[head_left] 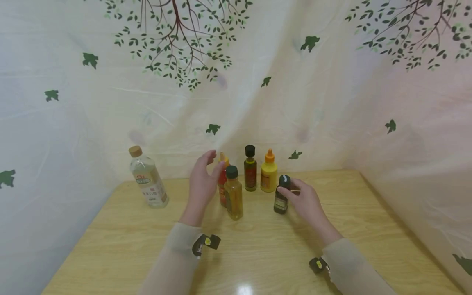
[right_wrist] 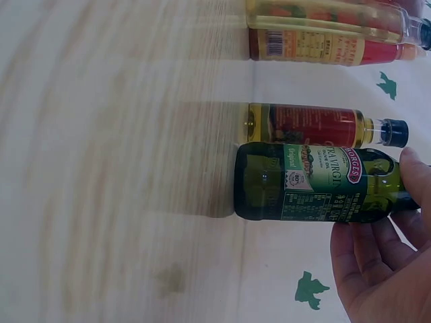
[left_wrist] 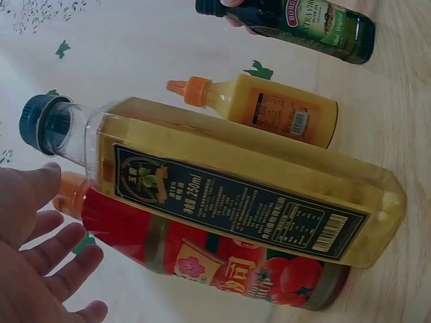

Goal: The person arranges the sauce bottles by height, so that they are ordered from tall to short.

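Note:
My right hand (head_left: 306, 200) grips a dark green olive oil bottle (head_left: 281, 205) near its neck; it stands upright at the right of the group. The right wrist view shows the green label on this olive oil bottle (right_wrist: 316, 182), with fingers and thumb around its upper end. My left hand (head_left: 203, 180) is beside a red ketchup bottle (head_left: 222, 186), fingers spread and loosely bent, holding nothing. Whether it touches that bottle I cannot tell. In front of the ketchup, partly covering it, stands a green-capped bottle of golden oil (left_wrist: 242, 195).
Behind, near the cloth backdrop, stand a black-capped bottle with a red label (head_left: 250, 176) and a yellow squeeze bottle (head_left: 268, 179) with an orange nozzle. A clear bottle (head_left: 151, 182) with a tan cap stands at the table's left. The wooden table (head_left: 258, 254) stretches toward me.

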